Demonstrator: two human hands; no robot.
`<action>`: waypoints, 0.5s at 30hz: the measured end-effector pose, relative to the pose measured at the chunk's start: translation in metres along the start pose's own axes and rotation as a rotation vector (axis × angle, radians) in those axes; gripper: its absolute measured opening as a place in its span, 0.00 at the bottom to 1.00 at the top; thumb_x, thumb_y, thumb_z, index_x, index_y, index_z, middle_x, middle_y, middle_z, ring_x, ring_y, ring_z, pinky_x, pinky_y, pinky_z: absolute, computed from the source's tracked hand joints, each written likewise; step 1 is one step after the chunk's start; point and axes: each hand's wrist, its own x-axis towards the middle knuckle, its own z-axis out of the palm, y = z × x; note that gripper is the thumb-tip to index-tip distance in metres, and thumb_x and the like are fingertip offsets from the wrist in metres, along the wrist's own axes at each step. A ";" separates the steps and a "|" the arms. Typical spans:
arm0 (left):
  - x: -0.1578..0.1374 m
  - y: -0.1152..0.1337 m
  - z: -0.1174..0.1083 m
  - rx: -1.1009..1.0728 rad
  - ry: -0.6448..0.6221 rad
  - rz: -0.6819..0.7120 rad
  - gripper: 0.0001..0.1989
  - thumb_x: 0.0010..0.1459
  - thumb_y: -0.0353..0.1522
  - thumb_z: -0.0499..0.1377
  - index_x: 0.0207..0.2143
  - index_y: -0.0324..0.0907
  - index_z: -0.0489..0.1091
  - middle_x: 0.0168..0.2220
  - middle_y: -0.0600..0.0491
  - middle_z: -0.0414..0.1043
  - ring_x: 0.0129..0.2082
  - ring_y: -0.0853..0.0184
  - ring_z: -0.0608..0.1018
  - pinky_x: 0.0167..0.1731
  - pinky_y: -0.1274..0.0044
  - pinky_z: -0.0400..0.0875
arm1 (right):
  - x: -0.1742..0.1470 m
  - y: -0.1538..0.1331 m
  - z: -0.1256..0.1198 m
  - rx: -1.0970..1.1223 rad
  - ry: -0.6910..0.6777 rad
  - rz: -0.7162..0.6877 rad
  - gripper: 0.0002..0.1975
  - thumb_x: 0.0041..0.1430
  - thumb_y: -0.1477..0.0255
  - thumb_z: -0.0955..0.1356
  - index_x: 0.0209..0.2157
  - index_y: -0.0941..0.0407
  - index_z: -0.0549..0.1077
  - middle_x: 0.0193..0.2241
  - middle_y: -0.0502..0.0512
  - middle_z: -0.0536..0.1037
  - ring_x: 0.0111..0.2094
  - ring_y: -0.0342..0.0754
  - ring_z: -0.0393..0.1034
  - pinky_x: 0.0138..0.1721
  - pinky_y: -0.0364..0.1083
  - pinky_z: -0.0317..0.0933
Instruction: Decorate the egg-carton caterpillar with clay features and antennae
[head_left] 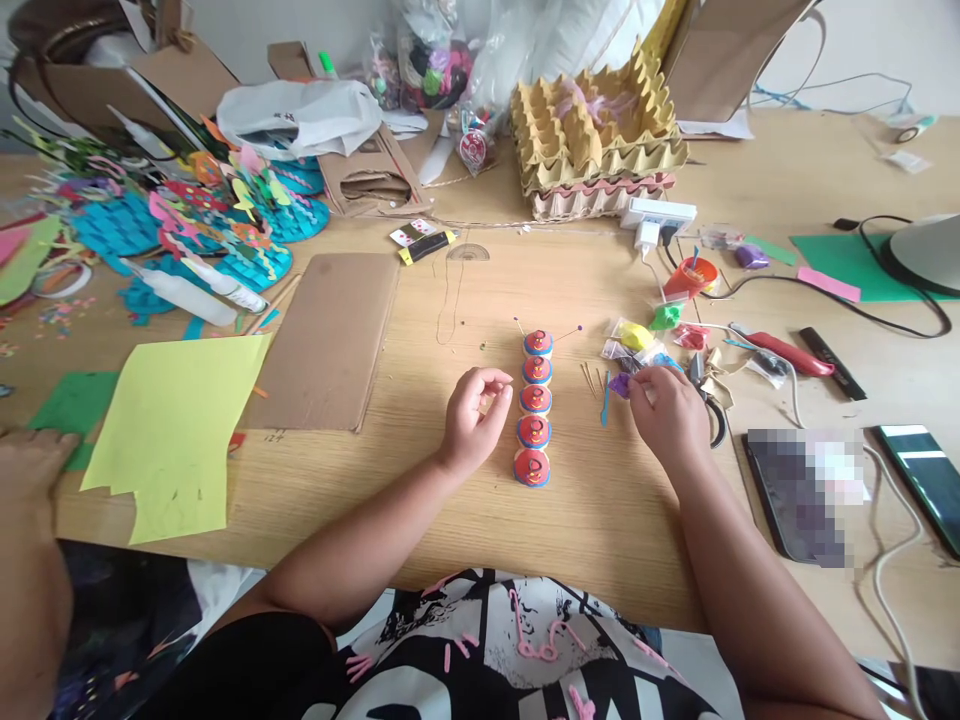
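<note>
A row of several egg-carton cups (pixel 535 400), covered in red with blue rims and small yellow decorations, runs lengthwise in front of me. Two thin sticks with dark tips spread from its far end. Just left of the row is my left hand (pixel 476 420), fingers loosely curled, thumb slightly apart, nothing visible between them. My right hand (pixel 670 418) is closed at a piece of purple clay (pixel 619 385), its fingertips partly hidden. Beside it lie a blue modelling tool (pixel 604 398), several toothpicks (pixel 591 378) and bagged yellow clay (pixel 634 334).
Pliers (pixel 716 415), a red-handled tool (pixel 795 353) and two phones (pixel 796 500) (pixel 919 485) lie at right. Stacked egg trays (pixel 600 150) and a power strip (pixel 660 212) stand behind. Cardboard (pixel 330 340), yellow paper (pixel 180 430) and another person's arm (pixel 30 560) are at left.
</note>
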 end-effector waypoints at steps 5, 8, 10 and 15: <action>-0.001 0.006 -0.003 0.079 -0.002 0.087 0.06 0.70 0.35 0.58 0.43 0.44 0.73 0.38 0.51 0.76 0.37 0.67 0.77 0.39 0.75 0.72 | -0.005 -0.011 -0.007 0.180 -0.070 0.000 0.06 0.64 0.67 0.67 0.33 0.53 0.74 0.33 0.59 0.81 0.32 0.53 0.74 0.34 0.50 0.64; -0.001 0.016 -0.006 0.164 -0.026 0.235 0.04 0.69 0.33 0.58 0.42 0.45 0.72 0.37 0.51 0.77 0.39 0.65 0.78 0.40 0.71 0.72 | -0.017 -0.031 -0.012 0.320 -0.079 -0.137 0.07 0.66 0.68 0.67 0.33 0.53 0.75 0.31 0.57 0.79 0.31 0.51 0.72 0.33 0.49 0.65; -0.001 0.023 -0.008 0.240 -0.066 0.337 0.04 0.69 0.34 0.59 0.42 0.46 0.73 0.38 0.50 0.79 0.41 0.62 0.79 0.44 0.67 0.73 | -0.028 -0.046 -0.014 0.426 -0.123 -0.210 0.07 0.67 0.68 0.68 0.33 0.52 0.75 0.28 0.55 0.78 0.29 0.49 0.71 0.32 0.48 0.65; -0.006 0.028 -0.008 0.275 -0.256 0.531 0.16 0.63 0.46 0.66 0.49 0.51 0.75 0.43 0.52 0.84 0.43 0.60 0.81 0.50 0.63 0.72 | -0.048 -0.070 -0.013 0.760 -0.355 -0.186 0.09 0.69 0.66 0.70 0.34 0.53 0.75 0.26 0.52 0.78 0.25 0.46 0.70 0.28 0.46 0.65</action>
